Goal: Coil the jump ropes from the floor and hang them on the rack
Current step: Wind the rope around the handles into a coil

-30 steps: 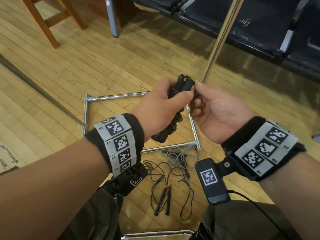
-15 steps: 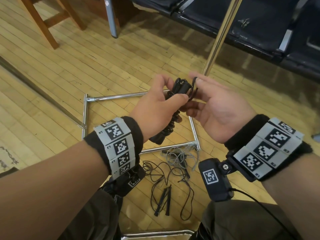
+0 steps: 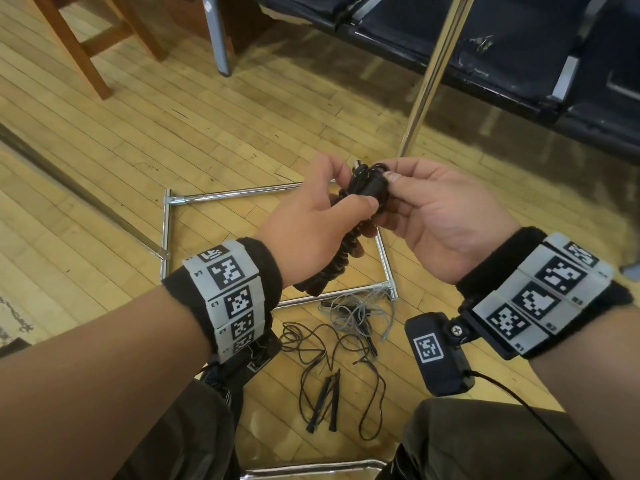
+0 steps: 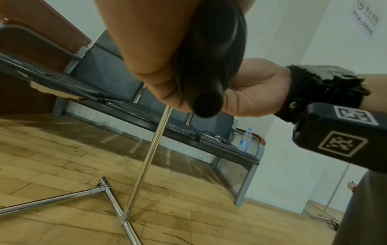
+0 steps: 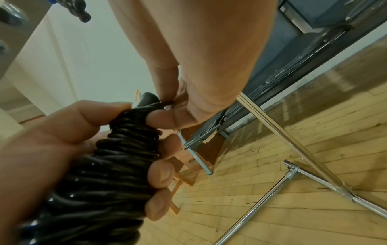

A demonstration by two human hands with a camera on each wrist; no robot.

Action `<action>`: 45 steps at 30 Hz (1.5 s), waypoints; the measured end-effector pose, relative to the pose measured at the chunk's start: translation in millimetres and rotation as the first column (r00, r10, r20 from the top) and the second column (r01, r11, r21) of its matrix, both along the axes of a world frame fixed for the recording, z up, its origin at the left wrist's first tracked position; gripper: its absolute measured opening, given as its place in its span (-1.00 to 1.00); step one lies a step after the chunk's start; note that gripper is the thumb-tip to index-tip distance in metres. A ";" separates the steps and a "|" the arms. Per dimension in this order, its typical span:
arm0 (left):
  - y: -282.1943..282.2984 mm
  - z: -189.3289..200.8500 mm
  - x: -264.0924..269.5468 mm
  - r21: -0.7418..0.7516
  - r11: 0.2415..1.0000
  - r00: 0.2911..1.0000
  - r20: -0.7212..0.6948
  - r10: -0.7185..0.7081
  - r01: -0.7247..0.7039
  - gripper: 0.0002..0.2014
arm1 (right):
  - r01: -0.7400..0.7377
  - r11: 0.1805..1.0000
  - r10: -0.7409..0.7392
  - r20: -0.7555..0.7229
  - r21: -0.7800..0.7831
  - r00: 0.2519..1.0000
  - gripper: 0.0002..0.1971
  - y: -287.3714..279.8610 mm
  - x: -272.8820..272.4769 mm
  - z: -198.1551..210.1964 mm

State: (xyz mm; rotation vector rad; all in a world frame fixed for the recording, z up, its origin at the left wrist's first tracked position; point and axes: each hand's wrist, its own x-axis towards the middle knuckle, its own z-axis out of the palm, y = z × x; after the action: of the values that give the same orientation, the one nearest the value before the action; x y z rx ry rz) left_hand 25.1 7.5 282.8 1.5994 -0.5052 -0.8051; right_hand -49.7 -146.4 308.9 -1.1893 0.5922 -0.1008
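A black jump rope [image 3: 346,247] is wound tightly round its handles into a thick bundle [image 5: 117,159]. My left hand [image 3: 322,216] grips the bundle's upper half, thumb across the front. My right hand [image 3: 412,202] pinches the cord at the top end of the bundle [image 3: 372,183] with thumb and fingers. Below, on the wooden floor, lie a loose black jump rope [image 3: 329,379] with its two handles side by side and a tangled grey rope [image 3: 360,310]. The chrome rack [image 3: 433,74] stands ahead, its upright pole rising from a square base [image 3: 239,194].
A row of dark bench seats [image 3: 519,46] runs across the back right, with a water bottle [image 4: 245,139] on it. A wooden chair leg [image 3: 76,53] and a grey metal leg [image 3: 218,32] stand at the back left. My knees [image 3: 485,441] fill the bottom edge.
My right hand has shifted round the top of the bundle and now pinches the cord end there from the right. The left hand keeps the same grip and barely moved.
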 end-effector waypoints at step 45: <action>-9.1 -1.6 -5.3 0.254 0.935 0.890 0.441 0.116 -0.248 -0.86 | 0.114 0.982 -0.104 0.071 -0.151 0.992 -0.71 19.8 -10.5 -7.8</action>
State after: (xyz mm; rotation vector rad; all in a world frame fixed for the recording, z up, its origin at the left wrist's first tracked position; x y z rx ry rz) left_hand 19.8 -1.6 281.2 2.0938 -0.5400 -0.3991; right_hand -60.2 -126.6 301.1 -1.2993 0.6024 -0.2813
